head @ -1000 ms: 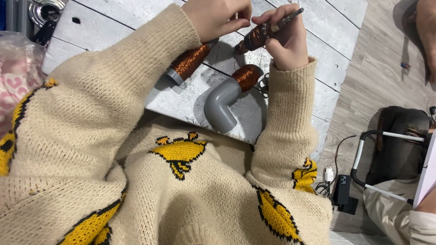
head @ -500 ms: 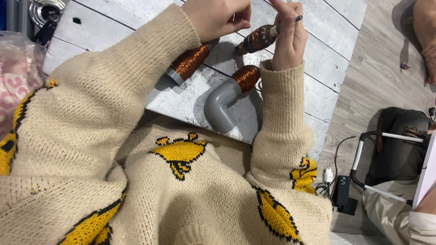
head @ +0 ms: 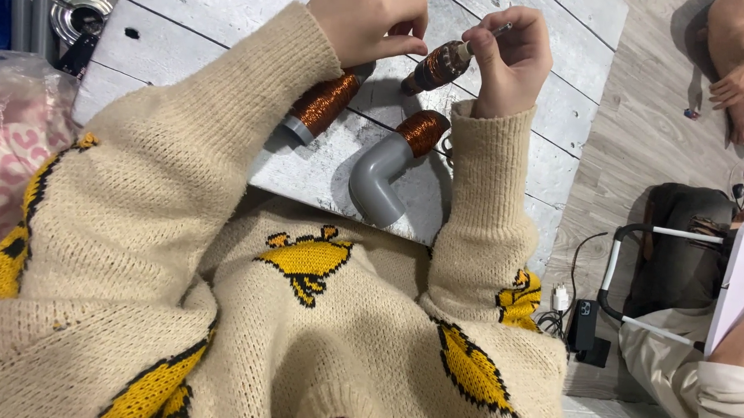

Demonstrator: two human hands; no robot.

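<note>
My right hand [head: 513, 61] grips a thin rod carrying a copper-wound spool [head: 437, 66] above a white plank board [head: 230, 31]. My left hand [head: 370, 19] is closed with its fingertips pinched just left of that spool; what it pinches is too fine to see. Below the hands lie a second copper-wound spool on a grey tube [head: 319, 106] and a grey elbow pipe [head: 381, 176] with copper winding on its upper end. Both arms wear a cream knitted sweater with yellow figures.
A metal tin [head: 80, 16] sits at the board's far left corner. A pink patterned bundle in plastic [head: 12, 139] lies at left. Other people's legs and a hand [head: 735, 77] are at right, with a black charger and cables [head: 582, 323] on the wooden floor.
My right hand has turned and shifted slightly, closing its fingers around the rod; the spool has tilted a little. The left hand stays in place.
</note>
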